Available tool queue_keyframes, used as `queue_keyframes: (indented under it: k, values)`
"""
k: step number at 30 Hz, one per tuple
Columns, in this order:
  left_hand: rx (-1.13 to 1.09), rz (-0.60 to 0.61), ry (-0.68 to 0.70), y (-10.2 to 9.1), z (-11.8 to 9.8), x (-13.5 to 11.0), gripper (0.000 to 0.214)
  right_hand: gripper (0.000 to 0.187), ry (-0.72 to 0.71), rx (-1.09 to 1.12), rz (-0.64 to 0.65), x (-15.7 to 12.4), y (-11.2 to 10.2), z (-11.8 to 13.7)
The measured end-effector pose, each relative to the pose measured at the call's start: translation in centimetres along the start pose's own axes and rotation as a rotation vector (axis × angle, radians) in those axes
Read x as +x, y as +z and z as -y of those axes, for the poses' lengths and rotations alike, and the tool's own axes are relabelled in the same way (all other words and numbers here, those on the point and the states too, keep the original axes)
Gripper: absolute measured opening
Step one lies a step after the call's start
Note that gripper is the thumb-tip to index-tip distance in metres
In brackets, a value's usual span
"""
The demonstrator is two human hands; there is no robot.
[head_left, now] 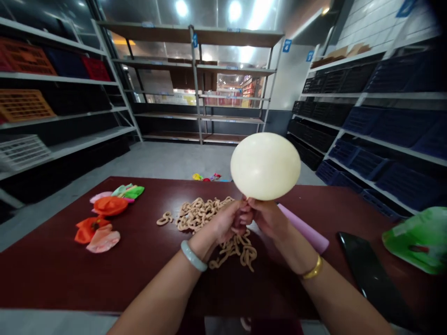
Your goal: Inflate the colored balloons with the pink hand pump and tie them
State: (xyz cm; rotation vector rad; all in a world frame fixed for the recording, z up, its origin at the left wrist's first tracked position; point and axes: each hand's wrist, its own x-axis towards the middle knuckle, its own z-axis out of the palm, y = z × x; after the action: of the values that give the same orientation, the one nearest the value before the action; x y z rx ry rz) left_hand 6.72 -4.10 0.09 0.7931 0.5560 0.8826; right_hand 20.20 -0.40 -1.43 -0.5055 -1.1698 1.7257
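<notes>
While the left hand [231, 220] and right hand [268, 217] are holding its neck [248, 198], a cream balloon [265, 166] is standing just right of the frame's centre.
Below it, tan loops [200, 213] are lying on the bench [146, 274] around lower centre.

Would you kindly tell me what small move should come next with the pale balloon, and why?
Probably knotting the neck, if it is untied: the balloon is blown up, and the left hand and right hand meet at its mouth end, hiding whether a knot is there.
</notes>
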Motion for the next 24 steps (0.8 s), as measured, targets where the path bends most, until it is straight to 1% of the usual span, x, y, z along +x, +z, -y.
queue_keyframes:
  k: [2,5,9,12,14,16,19,21,22,24]
  values:
    - [-0.041,0.013,0.072,0.3,0.2,0.2,0.031,0.026,0.07,0.054,-0.01,0.0,-0.1,0.0]
    - [-0.02,-0.035,0.228,0.6,0.8,0.5,0.037,0.027,0.082,0.079,-0.041,0.1,-0.3,0.1]
    - [0.231,-0.186,0.394,0.3,1.4,1.1,0.037,0.026,-0.013,0.101,-0.124,0.2,0.1,0.6]
    - [0.399,-0.292,0.554,-0.4,1.6,1.8,0.028,0.028,-0.083,0.081,-0.208,0.4,0.5,0.8]
    - [0.454,-0.324,0.649,-0.9,1.4,2.0,0.02,0.028,-0.1,0.03,-0.24,0.7,0.5,0.8]
    - [0.534,-0.366,0.723,-1.3,0.9,1.7,0.016,0.03,-0.085,-0.016,-0.254,1.3,0.5,0.9]
    - [0.766,-0.44,0.853,-1.7,-0.5,0.6,0.01,0.029,-0.039,-0.077,-0.228,2.8,0.9,1.2]
    - [0.873,-0.487,0.937,-2.0,-1.6,-0.3,0.01,0.027,-0.026,-0.112,-0.158,4.0,1.7,1.3]
    - [0.869,-0.52,0.968,-2.2,-2.1,-0.6,0.011,0.027,-0.025,-0.128,-0.099,4.6,2.4,1.3]
    - [0.741,-0.612,1.003,-2.9,-3.2,-1.0,0.013,0.029,-0.04,-0.183,0.036,6.0,3.8,0.8]
